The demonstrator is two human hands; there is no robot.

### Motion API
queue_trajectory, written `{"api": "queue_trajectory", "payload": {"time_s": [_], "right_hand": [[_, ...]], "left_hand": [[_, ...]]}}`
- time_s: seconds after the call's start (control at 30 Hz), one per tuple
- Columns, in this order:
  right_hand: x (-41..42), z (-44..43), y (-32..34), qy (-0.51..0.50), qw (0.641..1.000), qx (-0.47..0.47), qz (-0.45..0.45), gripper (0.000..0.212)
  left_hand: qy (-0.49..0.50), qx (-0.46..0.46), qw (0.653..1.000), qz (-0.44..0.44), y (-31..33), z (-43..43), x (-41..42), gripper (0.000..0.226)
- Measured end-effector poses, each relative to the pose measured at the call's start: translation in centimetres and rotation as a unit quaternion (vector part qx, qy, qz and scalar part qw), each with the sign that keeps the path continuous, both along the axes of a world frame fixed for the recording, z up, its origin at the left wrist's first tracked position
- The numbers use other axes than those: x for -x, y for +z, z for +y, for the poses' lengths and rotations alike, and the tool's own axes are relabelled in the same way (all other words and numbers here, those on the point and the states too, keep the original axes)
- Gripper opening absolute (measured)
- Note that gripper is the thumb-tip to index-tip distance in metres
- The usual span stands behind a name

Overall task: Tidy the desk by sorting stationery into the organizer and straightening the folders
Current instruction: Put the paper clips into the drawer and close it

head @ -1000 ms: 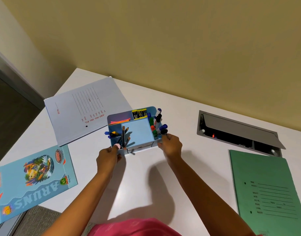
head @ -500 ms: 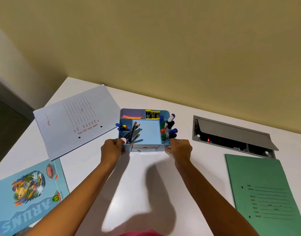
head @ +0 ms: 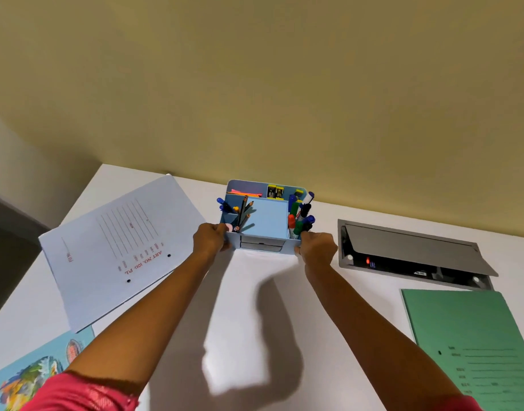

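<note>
A light blue desk organizer point(head: 268, 221) stands near the far edge of the white desk point(head: 255, 292), close to the wall. It holds pencils point(head: 243, 213) on the left, markers point(head: 299, 215) on the right and sticky notes at the back. My left hand point(head: 210, 240) grips its front left corner and my right hand point(head: 317, 250) grips its front right corner. A pale blue folder point(head: 118, 244) lies skewed at the left. A green folder point(head: 480, 348) lies at the right. A turquoise illustrated book point(head: 32, 378) shows at the bottom left.
A grey cable hatch point(head: 412, 253) with its lid raised is set into the desk right of the organizer. The yellow wall runs just behind the organizer. The desk's left edge drops off past the pale blue folder.
Both hands have pushed the organizer away from me toward the wall and turned it square to the desk edge. The folders have not moved.
</note>
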State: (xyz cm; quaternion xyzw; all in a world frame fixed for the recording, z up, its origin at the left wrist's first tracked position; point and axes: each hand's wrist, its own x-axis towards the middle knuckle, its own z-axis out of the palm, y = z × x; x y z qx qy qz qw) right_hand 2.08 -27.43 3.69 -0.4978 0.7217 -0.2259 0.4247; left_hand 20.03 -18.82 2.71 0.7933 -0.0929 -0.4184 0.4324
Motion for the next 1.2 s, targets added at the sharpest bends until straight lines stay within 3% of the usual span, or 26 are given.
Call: {"api": "queue_trajectory", "payload": {"time_s": [0.43,0.7,0.9,1.03,1.2], "right_hand": [[-6.0,-0.9,-1.6,0.073,0.997,0.029,-0.013,0.024],[-7.6,-0.2,-2.0,0.099,0.992,0.072,-0.005,0.029],[-7.9,-0.5,-2.0,0.088,0.995,0.051,-0.005,0.025],[-7.6,-0.2,-1.8,0.025,0.996,0.01,-0.087,0.026],[-6.1,0.5,-1.6,-0.018,0.989,-0.047,-0.138,0.022]], "left_hand": [[0.027,-0.031,0.998,-0.042,-1.6,-1.8,-7.0,0.037],[0.066,0.026,0.997,-0.022,-2.6,-1.4,-8.5,0.044],[0.092,0.037,0.995,-0.032,-2.9,-1.3,-7.8,0.052],[0.09,0.033,0.995,-0.024,-2.6,-0.8,-7.6,0.057],[0.093,0.008,0.99,-0.102,-2.2,1.8,-5.8,0.052]]}}
